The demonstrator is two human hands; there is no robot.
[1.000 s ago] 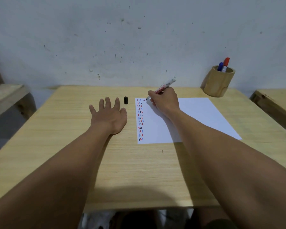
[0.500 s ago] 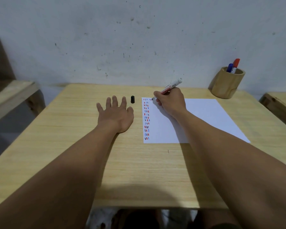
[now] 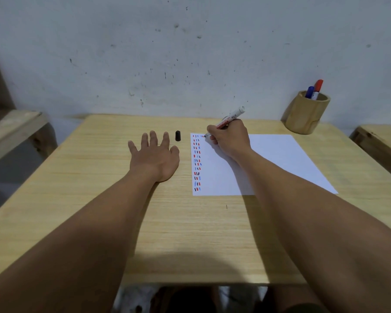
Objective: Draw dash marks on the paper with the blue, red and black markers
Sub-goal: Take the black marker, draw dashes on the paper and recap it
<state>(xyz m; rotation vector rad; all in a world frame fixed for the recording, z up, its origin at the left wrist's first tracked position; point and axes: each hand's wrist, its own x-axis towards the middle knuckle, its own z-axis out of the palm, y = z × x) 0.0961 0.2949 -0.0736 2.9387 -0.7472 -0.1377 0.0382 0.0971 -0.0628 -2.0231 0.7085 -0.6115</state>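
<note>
A white paper [image 3: 271, 159] lies on the wooden table, with a column of red, blue and black dash marks [image 3: 196, 162] along its left edge. My right hand [image 3: 229, 137] grips a white marker [image 3: 231, 117] whose tip touches the paper's top left, beside the column. A black cap [image 3: 178, 135] stands on the table left of the paper. My left hand [image 3: 155, 155] rests flat on the table with fingers spread, just below the cap. A blue marker [image 3: 309, 91] and a red marker [image 3: 318, 86] stand in a wooden cup.
The wooden cup [image 3: 305, 115] sits at the table's far right corner against the grey wall. The table [image 3: 95, 199] is light wood. Other wooden furniture shows at the left [image 3: 11, 129] and right [image 3: 384, 141] edges.
The view has shifted a little. My right hand has stayed at the paper's top left with the marker tip on the sheet; a short mark now shows beside the column. My left hand has stayed flat.
</note>
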